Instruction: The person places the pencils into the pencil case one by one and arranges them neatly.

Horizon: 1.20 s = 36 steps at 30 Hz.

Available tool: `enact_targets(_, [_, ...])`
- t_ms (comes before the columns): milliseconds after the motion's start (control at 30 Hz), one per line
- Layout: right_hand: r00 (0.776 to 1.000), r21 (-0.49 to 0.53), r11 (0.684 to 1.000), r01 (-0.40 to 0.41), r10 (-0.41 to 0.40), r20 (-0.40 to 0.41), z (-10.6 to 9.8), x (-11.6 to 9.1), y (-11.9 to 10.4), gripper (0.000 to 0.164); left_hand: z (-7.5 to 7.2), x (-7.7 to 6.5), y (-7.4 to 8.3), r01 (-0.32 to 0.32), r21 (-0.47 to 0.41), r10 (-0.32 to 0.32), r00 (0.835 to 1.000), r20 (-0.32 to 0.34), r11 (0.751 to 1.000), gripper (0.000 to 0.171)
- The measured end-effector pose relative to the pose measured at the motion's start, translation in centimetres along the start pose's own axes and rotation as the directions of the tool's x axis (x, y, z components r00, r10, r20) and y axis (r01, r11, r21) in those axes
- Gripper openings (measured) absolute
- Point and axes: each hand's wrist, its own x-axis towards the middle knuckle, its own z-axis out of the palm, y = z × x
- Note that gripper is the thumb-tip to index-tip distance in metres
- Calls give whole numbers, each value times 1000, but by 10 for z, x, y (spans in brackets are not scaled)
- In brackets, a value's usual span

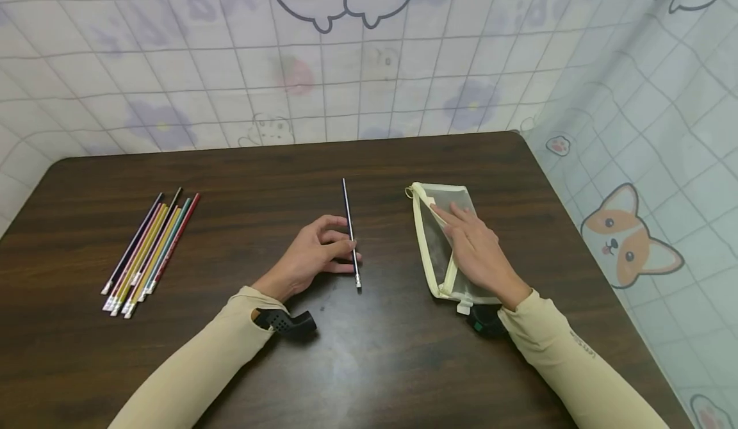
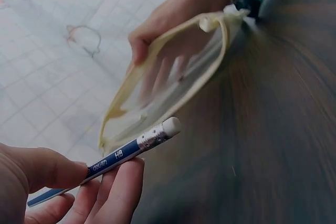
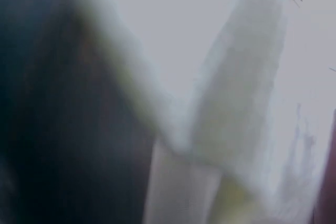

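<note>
My left hand (image 1: pixel 311 253) pinches a dark blue pencil (image 1: pixel 348 211) between thumb and fingers near its eraser end. In the left wrist view the pencil (image 2: pixel 118 157) shows a white eraser, a metal ferrule and the letters HB. On the right lies a see-through mesh zip pouch (image 1: pixel 425 243) with pale yellow trim, its mouth parted towards the left. My right hand (image 1: pixel 478 250) rests on the pouch's right panel, fingers straight along the rim. Through the mesh, the left wrist view shows some of those fingers (image 2: pixel 160 74). Blur hides the right hand in the right wrist view.
Several pencils (image 1: pixel 147 250) in mixed colours lie side by side at the left of the dark wooden table (image 1: pixel 242 179), erasers towards me. A printed, gridded curtain (image 1: pixel 230 64) hangs behind the table and along its right side.
</note>
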Motion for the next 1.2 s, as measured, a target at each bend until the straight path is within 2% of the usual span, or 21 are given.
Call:
enact_targets(300, [1000, 13, 1000, -3, 3, -13, -1, -2, 0, 52, 28, 16, 5, -9, -89, 10, 1000, 9, 996, 51])
enact_targets(700, [999, -1, 1000, -19, 19, -27, 1, -2, -3, 50, 62, 36, 5, -21, -148, 24, 1000, 16, 989, 50])
enact_targets(967, [998, -8, 999, -48, 48, -34, 0, -2, -4, 50, 88, 42, 1, 14, -125, -4, 997, 82, 992, 50])
enact_targets(1200, [998, 12, 999, -42, 42, -36, 2, -2, -5, 50, 99, 46, -4, 8, -91, 3, 993, 120, 996, 49])
